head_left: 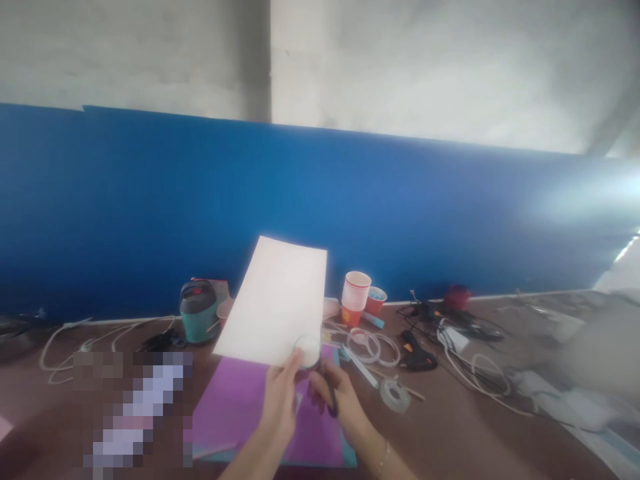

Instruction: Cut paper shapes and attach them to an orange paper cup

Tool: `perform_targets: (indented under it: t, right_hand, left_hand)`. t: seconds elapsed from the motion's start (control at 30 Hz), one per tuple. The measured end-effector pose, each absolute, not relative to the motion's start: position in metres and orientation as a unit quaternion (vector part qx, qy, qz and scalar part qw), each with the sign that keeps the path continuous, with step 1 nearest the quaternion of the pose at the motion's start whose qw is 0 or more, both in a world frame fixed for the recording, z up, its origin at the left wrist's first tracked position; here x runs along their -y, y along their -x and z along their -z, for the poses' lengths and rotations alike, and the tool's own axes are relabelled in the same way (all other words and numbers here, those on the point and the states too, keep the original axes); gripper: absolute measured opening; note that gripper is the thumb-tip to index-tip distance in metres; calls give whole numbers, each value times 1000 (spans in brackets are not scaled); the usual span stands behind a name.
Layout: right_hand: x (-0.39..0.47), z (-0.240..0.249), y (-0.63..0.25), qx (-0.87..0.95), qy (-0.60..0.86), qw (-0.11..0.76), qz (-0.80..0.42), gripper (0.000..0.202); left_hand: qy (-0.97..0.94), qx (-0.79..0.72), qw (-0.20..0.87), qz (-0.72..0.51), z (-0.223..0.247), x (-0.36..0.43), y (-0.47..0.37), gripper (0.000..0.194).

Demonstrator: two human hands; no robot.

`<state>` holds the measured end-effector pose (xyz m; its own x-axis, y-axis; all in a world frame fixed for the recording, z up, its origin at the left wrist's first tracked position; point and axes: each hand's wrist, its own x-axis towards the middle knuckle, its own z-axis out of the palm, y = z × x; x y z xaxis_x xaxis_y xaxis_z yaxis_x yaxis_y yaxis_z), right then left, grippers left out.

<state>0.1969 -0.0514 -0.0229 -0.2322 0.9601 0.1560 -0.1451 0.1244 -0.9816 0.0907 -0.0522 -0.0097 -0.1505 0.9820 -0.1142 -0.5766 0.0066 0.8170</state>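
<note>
My L hand (pixel 281 395) pinches a white disc (pixel 311 349) over purple paper (pixel 231 395); my R hand (pixel 346 400) grips what look like dark-handled scissors (pixel 332 398). Prob. best: turn disc slowly w/ L, keep blades steady.

One white sheet (pixel 283 300), one cup stack (pixel 355 297), one teal canister (pixel 197 325)

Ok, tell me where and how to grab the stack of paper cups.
Grip the stack of paper cups around its middle, probably best from the near side: it stands upright, taller than wide, and another cup crowds its right.
</note>
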Motion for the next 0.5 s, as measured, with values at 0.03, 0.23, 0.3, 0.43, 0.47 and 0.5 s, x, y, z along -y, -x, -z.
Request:
perform_targets:
  t: [0.03, 0.23, 0.3, 0.43, 0.47, 0.5]
  right_hand:
    - [51, 24, -197, 557, 366, 500, -553, 37]
    - [50, 30, -196, 551, 373, 504, -551, 36]
    - [49, 32, -196, 549, 376, 505, -549, 37]
    - [47, 35, -196, 546, 379, 504, -552, 38]
    - [46, 36, -196, 546, 379, 503, -553, 38]
    - [46, 36, -196, 547, 378, 502, -553, 38]
  left_hand:
    - [-267, -379, 600, -652, 12, 51, -91, 44]
    - [-260, -375, 593, -663, 18, 50, -92, 45]
    - [-260, -372, 597, -662, 15, 51, -93, 44]
    - [-259, -362, 598, -666, 13, 52, -94, 42]
    - [-258, -363, 595, -669, 13, 52, -94, 42]
    - [-258, -363, 594, -670, 14, 52, -94, 42]
